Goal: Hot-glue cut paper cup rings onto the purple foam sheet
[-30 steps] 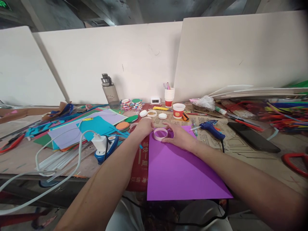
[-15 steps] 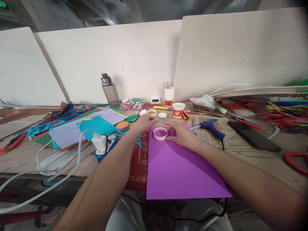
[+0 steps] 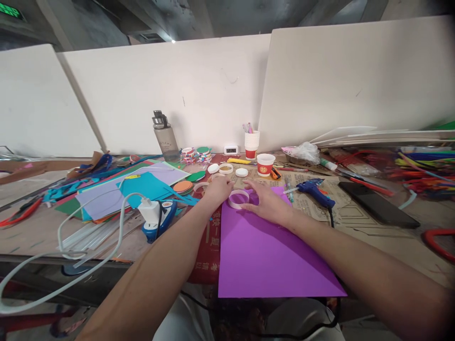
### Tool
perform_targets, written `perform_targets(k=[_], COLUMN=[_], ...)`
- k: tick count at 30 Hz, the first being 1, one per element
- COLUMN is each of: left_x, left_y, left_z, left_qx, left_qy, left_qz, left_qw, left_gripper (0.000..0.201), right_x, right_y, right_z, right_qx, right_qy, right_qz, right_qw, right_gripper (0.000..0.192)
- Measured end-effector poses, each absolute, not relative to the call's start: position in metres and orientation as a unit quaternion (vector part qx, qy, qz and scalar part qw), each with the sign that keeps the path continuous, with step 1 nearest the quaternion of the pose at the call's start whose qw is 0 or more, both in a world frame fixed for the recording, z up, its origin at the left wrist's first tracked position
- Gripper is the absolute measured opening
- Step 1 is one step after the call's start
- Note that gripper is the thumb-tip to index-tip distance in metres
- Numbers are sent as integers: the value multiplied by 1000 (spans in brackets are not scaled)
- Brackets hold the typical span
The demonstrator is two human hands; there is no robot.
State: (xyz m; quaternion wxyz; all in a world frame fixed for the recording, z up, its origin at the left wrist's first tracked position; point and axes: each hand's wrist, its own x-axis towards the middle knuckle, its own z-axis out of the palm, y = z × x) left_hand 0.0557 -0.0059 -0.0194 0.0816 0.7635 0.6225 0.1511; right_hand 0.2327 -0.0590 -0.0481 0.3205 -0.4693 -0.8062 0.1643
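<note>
White plastic ring (image 3: 238,199) is sitting on the far corner of the purple paper sheet (image 3: 263,246); left hand (image 3: 217,189) and right hand (image 3: 265,201), fingers loosely spread, are steadying it. Pressing evenly should be keeping it flat.

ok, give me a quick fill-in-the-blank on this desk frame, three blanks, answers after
1. The white ring lies on the far edge of a sheet of ____ paper.
2. The left hand and right hand sit on either side of the ____.
3. The glue gun right of the hands is ____ in colour.

Missing words: purple; ring; blue
</note>
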Motion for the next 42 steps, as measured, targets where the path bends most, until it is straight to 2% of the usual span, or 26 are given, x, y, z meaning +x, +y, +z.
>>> perform_targets(k=[6, 13, 20, 25, 28, 32, 37, 42], left_x=[60, 63, 64, 60, 47, 30, 43, 53], left_y=[-9, -12, -11, -10, -9, -6, -10, -15], left_z=[-22, -22, -17, -10, 4, 16, 8, 5], left_qx=[755, 750, 736, 718, 703, 616, 655, 680], left_qy=[631, 626, 601, 590, 587, 589, 577, 563], left_qz=[154, 188, 299, 353, 385, 508, 454, 436], left_qw=[91, 103, 94, 109, 112, 129, 177, 172], left_gripper=[32, 27, 21, 17, 18, 20, 17, 18], right_x=[226, 228, 234, 233, 234, 233, 232, 231], right_y=[-59, -58, -58, -60, -61, -61, -59, -61], right_z=[-51, -48, -46, -49, -52, -54, -52, -49], right_qx=[-461, -476, -505, -507, -507, -513, -498, -484], right_qy=[-813, -810, -790, -796, -795, -795, -802, -804], right_qz=[180, 150, 118, 152, 146, 124, 145, 164], right_qw=[307, 309, 327, 293, 300, 300, 295, 303], right_gripper=[68, 63, 60, 65, 70, 78, 68, 78])
